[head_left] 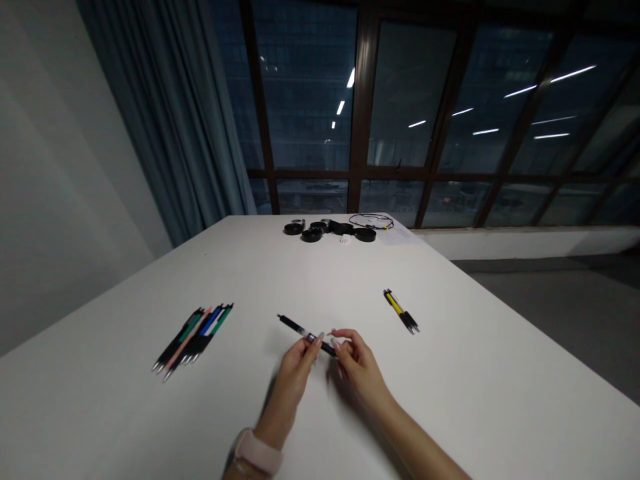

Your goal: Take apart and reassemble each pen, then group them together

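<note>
Above the white table, a black pen point(294, 325) slants from upper left to lower right. My left hand point(296, 365) pinches it near its middle, thumb on top. At the pen's lower right end, the thumb and fingers of my right hand point(362, 370) close around the tip, which they partly hide; the index finger is raised and curved above the barrel. To the left lies a row of several pens point(196, 337) with green, pink, blue and black barrels. On the right, a small group of pens point(401, 311), yellow and black, lies side by side.
Black round objects point(312, 235) and a coiled black cable point(371, 221) lie at the table's far end, beside a pale sheet point(397, 236). Behind stand a blue curtain point(165, 113) and dark windows. The table's right edge drops to a grey floor point(560, 287).
</note>
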Demonstrator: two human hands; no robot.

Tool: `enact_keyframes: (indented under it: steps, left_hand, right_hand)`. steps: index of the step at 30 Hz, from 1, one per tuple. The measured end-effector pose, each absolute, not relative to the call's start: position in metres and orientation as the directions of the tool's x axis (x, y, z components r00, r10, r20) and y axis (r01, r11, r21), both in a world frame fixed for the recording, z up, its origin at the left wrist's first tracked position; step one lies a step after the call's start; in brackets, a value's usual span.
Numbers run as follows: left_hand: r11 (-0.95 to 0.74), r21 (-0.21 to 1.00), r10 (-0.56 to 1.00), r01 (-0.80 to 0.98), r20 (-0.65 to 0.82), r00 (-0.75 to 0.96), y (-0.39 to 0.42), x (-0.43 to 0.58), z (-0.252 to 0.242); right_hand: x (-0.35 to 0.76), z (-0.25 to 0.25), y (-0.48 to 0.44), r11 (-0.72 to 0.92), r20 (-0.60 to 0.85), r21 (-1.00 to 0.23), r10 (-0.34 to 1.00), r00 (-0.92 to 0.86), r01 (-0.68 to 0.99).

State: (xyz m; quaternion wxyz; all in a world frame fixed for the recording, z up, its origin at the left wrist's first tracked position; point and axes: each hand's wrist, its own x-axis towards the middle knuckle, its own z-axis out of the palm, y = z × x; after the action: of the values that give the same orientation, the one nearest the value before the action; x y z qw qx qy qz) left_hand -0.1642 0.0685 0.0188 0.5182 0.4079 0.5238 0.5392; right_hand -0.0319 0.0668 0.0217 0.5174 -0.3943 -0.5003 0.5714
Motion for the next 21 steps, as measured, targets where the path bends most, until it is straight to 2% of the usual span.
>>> enact_keyframes:
  steps: [3,6,8,12,16,19,21]
  left_hand:
    - [0.085,0.987,0.988,-0.138,-0.102,-0.116,0.068,-0.165,0.018]
    - [0.092,0.987,0.986,-0.132,-0.109,-0.126,0.066,-0.165,0.020]
    - [0.089,0.988,0.985,-0.125,-0.106,-0.137,0.066,-0.164,0.021]
    - [0.076,0.991,0.985,-0.109,-0.091,-0.147,0.068,-0.165,0.018]
    - [0.079,0.990,0.985,-0.116,-0.096,-0.144,0.070,-0.167,0.013]
    - [0.073,0.991,0.983,-0.116,-0.091,-0.158,0.070,-0.167,0.013]
    - [0.070,0.992,0.983,-0.107,-0.087,-0.163,0.070,-0.167,0.015]
  right_hand:
    - [-0.030,0.019,0.064,0.121,0.135,-0.986,0.982,-0.130,-0.112]
    - [-0.027,0.017,0.060,0.218,0.209,-0.973,0.971,-0.114,0.078]
    - [-0.026,0.016,0.057,0.224,0.206,-0.962,0.971,-0.122,0.155]
    - [-0.029,0.011,0.061,0.073,0.066,-0.996,0.989,-0.131,0.049]
    - [-0.032,0.007,0.071,-0.086,-0.075,-0.996,0.968,-0.241,-0.035]
    - [-0.033,0.006,0.073,-0.129,-0.105,-0.990,0.947,-0.303,-0.062]
    - [-0.032,0.008,0.071,-0.101,-0.084,-0.994,0.953,-0.291,-0.044]
